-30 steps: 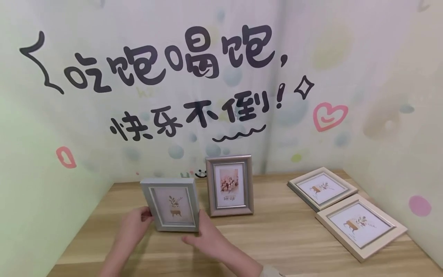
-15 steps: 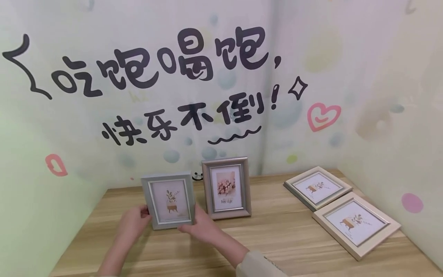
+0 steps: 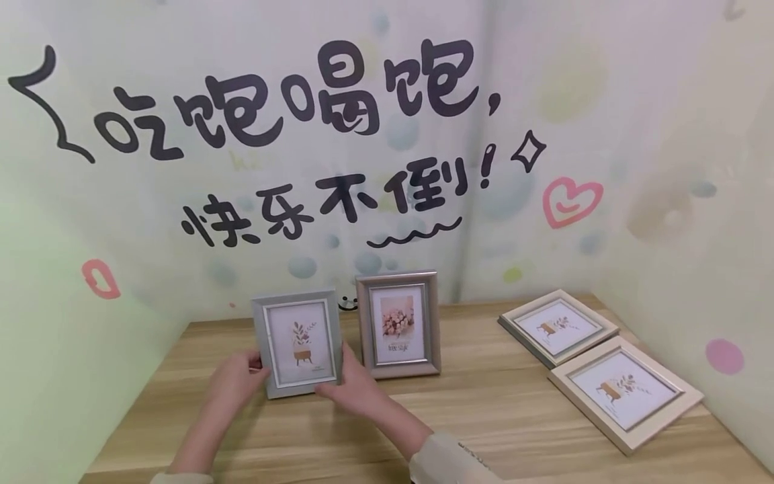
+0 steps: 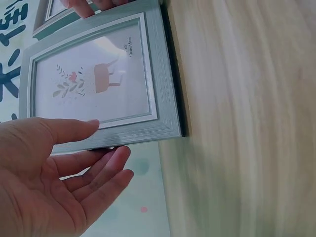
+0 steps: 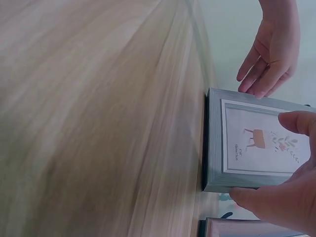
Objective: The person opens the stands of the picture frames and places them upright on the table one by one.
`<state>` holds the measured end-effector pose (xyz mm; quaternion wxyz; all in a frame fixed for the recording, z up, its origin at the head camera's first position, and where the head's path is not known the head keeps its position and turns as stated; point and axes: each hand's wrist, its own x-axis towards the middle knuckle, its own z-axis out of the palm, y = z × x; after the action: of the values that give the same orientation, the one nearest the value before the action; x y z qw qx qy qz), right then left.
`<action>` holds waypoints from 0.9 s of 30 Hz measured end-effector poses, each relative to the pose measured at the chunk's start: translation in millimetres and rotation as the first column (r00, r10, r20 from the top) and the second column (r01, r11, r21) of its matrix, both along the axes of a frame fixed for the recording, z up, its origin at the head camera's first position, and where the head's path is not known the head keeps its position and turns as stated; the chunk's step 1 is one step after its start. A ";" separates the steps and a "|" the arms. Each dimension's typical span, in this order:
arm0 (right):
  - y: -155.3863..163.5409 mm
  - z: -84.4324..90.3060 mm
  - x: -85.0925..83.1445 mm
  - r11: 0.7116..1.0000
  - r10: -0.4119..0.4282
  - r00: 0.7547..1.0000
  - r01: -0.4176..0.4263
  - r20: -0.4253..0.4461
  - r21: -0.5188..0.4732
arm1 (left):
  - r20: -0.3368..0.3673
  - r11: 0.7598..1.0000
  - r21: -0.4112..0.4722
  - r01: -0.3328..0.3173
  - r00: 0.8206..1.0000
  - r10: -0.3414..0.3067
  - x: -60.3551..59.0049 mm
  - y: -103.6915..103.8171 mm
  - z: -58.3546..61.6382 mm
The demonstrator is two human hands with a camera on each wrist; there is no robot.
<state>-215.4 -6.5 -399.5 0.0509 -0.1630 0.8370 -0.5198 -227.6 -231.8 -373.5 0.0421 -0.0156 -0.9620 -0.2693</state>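
Observation:
A blue-grey picture frame (image 3: 300,344) with a potted-plant print stands near-upright on the wooden table, leaning back slightly. My left hand (image 3: 234,382) holds its left edge; in the left wrist view the thumb (image 4: 74,130) lies on the front border and the index finger goes behind. My right hand (image 3: 355,388) grips the opposite edge low down, and in the right wrist view its thumb (image 5: 296,121) reaches over the front. The frame's back is hidden. Just to its right, a pinkish-brown frame (image 3: 432,329) with a flower print stands upright, touched by neither hand.
Two cream picture frames lie face up at the right, the farther frame (image 3: 559,327) and the nearer frame (image 3: 625,393), close together. Printed walls (image 3: 290,269) close off the table's (image 3: 484,430) back and sides.
The blue-grey frame has tipped from leaning forward to leaning slightly back, so its front shows more fully. Both hands have stayed on its edges. The head view has shifted a little.

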 end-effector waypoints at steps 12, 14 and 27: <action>17.3 7.4 16.8 0.987 0.070 0.995 -0.079 0.065 0.138 | 0.005 0.997 0.071 -0.024 1.000 0.024 11.1 0.1 9.2; 24.4 11.6 21.2 0.986 0.089 0.993 -0.099 0.084 0.133 | -0.003 0.997 0.073 -0.029 1.000 0.029 14.9 0.4 12.7; 70.7 36.4 39.6 0.963 0.203 0.978 -0.190 -0.055 0.190 | -0.088 0.997 0.079 -0.008 0.996 0.015 37.2 20.8 33.6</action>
<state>-175.8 64.2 -363.1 0.0861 -0.2590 0.8625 -0.4262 -190.4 -211.1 -339.9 0.0867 -0.0201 -0.9480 -0.3055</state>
